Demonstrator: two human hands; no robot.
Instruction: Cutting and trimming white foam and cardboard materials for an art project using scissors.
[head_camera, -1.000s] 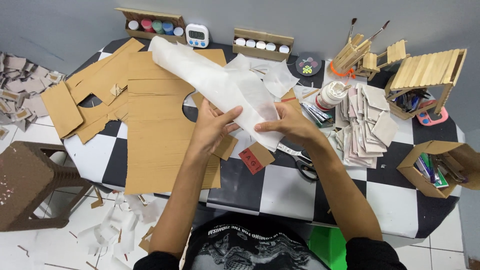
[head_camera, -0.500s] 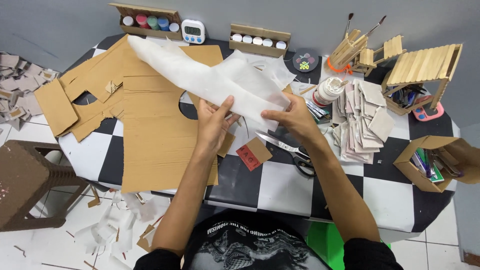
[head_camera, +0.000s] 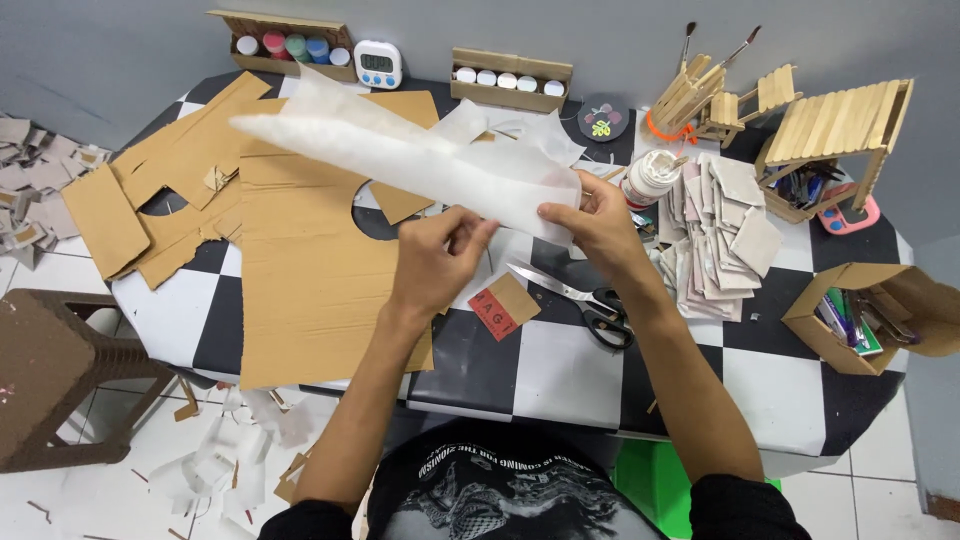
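A black T-shirt with a pale grey-white printed graphic on the chest is worn, seen at the bottom centre of the frame. Short black sleeves are seen at the lower corners of the torso. The forearms, left hand and right hand are left bare; apparently no rings or watch are worn.

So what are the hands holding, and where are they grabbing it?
Both hands hold a sheet of thin white paper above the table. The right hand pinches its lower right edge; the left hand grips the lower edge nearby.
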